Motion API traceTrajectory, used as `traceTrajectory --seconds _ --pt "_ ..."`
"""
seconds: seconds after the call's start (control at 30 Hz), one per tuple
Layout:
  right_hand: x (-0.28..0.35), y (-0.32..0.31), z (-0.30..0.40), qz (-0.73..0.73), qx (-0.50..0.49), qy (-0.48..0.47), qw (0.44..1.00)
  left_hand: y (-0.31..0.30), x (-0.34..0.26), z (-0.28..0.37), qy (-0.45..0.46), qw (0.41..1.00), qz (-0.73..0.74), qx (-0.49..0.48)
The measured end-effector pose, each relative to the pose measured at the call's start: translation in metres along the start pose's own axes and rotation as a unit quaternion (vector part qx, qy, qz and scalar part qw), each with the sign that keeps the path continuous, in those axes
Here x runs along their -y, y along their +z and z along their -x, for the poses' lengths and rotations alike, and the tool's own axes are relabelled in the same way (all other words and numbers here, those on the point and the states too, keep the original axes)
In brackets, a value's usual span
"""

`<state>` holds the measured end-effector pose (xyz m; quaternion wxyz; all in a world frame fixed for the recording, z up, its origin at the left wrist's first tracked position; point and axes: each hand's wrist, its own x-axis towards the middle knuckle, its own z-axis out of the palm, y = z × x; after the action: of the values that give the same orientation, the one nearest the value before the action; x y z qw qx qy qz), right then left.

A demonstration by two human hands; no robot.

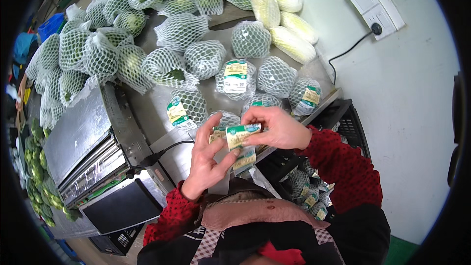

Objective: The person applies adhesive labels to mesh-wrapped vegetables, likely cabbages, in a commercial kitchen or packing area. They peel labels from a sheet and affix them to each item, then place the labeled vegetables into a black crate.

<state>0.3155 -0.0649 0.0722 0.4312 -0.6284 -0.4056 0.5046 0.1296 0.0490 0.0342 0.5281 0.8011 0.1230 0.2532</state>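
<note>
My right hand (278, 127) pinches a green and cream printed label (239, 135) by its upper right part. The thumb of my left hand (210, 158) meets the label's lower edge, and its index finger points up. Another printed label (244, 160) hangs just below. Beyond my hands, a labelled vegetable in white foam netting (235, 80) and a labelled netted broccoli (187, 107) lie on the metal table (154, 101). A partly hidden netted vegetable lies right behind my fingers, and a labelled one (306, 96) sits near the table's right edge.
A metal wrapping machine (79, 117) with a black panel stands at left. Netted vegetables (99, 55) pile up behind it, with wrapped Chinese cabbages (293, 44) at the back right. Black crates (346, 121) holding netted vegetables stand below right. A black cable (346, 51) hangs from the wall socket.
</note>
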Motion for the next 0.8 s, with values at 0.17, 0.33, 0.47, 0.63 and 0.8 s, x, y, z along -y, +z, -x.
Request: traceTrajectory --seconds 0.17,0.33,0.47,0.63,0.8 --pt "0.003 -0.014 0.011 -0.103 0.02 0.026 0.994 0.014 0.006 -0.021 0.046 0.997 0.029 0.062" --pt "0.014 -0.014 0.024 0.165 -0.113 -0.121 0.972 0.027 0.014 -0.022 -0.003 0.994 0.093 0.051" --pt "0.018 -0.026 0.029 0.161 -0.121 -0.023 0.979 0.034 0.02 -0.015 -0.202 0.955 0.215 0.025" --pt "0.008 -0.036 0.026 0.111 -0.071 0.009 0.991 0.042 0.004 -0.043 0.012 0.992 0.122 0.037" --pt "0.014 -0.036 0.032 0.044 -0.044 0.083 0.995 0.037 0.006 -0.035 -0.033 0.992 0.087 0.083"
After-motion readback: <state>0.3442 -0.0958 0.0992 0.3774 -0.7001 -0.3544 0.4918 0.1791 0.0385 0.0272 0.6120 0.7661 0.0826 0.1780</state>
